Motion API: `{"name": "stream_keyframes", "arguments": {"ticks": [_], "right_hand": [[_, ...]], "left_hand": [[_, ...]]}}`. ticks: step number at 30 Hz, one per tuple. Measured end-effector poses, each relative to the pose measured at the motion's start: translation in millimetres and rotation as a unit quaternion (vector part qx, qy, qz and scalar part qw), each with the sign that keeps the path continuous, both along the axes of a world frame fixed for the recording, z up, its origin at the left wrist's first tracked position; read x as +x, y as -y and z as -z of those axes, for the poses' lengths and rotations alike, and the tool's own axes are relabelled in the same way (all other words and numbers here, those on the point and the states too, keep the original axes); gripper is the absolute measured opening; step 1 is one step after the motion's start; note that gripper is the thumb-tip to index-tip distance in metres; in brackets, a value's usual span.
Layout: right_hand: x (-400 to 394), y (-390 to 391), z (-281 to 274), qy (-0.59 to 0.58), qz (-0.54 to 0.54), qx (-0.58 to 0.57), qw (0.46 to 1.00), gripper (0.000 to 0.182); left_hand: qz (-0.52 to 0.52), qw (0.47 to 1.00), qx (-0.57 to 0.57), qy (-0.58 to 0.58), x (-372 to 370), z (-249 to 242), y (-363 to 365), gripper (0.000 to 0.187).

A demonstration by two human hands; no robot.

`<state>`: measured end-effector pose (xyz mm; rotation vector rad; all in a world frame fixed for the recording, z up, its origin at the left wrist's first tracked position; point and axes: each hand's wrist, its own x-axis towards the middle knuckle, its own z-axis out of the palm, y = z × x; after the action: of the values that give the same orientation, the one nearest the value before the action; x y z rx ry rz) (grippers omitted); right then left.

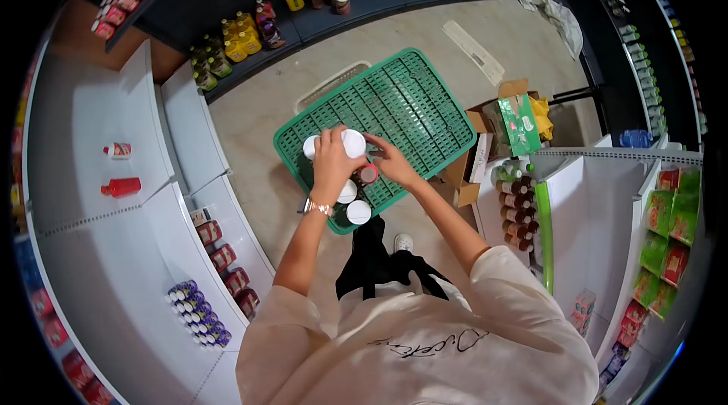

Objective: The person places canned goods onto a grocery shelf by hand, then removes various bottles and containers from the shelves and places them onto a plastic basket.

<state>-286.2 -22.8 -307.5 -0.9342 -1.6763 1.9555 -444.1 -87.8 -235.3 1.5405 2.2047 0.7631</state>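
A green plastic crate with a slatted top lies in front of me. On its near left part stand several containers with round lids. My left hand has its fingers wrapped round a white-lidded jar. Another white lid shows on the far side of that hand. My right hand is close at the jar's right side, fingers stretched out and apart. Just beside its thumb is a red-rimmed jar. Two more white-lidded jars stand at the crate's near corner. The left hand partly hides the group.
Open cardboard boxes sit right of the crate. White shelves flank me, holding a red bottle and packs of small purple-labelled bottles. A dark shelf behind holds drinks. A white strip lies on the floor.
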Motion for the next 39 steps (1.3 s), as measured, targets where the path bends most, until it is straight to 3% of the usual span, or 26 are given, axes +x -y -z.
{"name": "stream_keyframes", "arguments": {"ticks": [6, 11, 16, 19, 21, 25, 26, 27, 29, 31, 35, 37, 38, 39], "right_hand": [[-38, -7, 62, 0.170, -0.024, 0.082, 0.982, 0.076], [-51, -3, 48, 0.303, -0.089, 0.103, 0.943, 0.069], [-17, 37, 42, 0.213, 0.071, 0.225, 0.948, 0.046], [30, 66, 41, 0.254, 0.100, 0.265, 0.925, 0.042], [69, 90, 57, 0.284, 0.113, 0.261, 0.916, 0.039], [164, 140, 85, 0.387, 0.089, 0.132, 0.908, 0.036], [200, 157, 92, 0.468, 0.031, 0.051, 0.881, 0.036], [232, 174, 91, 0.541, 0.000, -0.043, 0.840, 0.036], [270, 195, 63, 0.568, 0.042, -0.120, 0.813, 0.038], [296, 215, 32, 0.546, 0.125, -0.108, 0.821, 0.037], [329, 270, 16, 0.499, 0.278, -0.127, 0.811, 0.033], [337, 326, 65, 0.382, 0.388, -0.185, 0.818, 0.031], [344, 351, 85, 0.321, 0.439, -0.204, 0.814, 0.031], [347, 379, 89, 0.368, 0.386, -0.188, 0.825, 0.031]], "left_hand": [[0.010, 0.996, -0.074, -0.043, -33, 89, -42, 0.069], [0.009, 0.984, -0.150, -0.096, -39, 110, -60, 0.074], [0.021, 0.982, -0.148, -0.119, -43, 124, -55, 0.071], [0.018, 0.982, -0.146, -0.121, -42, 122, -51, 0.073], [0.023, 0.977, -0.161, -0.139, -41, 124, -50, 0.070], [0.028, 0.975, -0.167, -0.142, -34, 118, -39, 0.075], [0.028, 0.977, -0.142, -0.157, -29, 111, -31, 0.076], [0.054, 0.978, -0.104, -0.173, -14, 101, -41, 0.076], [0.091, 0.987, -0.040, -0.126, 15, 84, -36, 0.074], [0.144, 0.984, -0.008, -0.107, 55, 70, -30, 0.057], [0.331, 0.943, -0.009, 0.005, 162, 52, -3, 0.045], [0.490, 0.868, -0.041, 0.068, 224, 78, 19, 0.041], [0.586, 0.805, -0.081, 0.050, 255, 63, 30, 0.041], [0.669, 0.732, -0.126, 0.027, 282, 44, 51, 0.041]]}}
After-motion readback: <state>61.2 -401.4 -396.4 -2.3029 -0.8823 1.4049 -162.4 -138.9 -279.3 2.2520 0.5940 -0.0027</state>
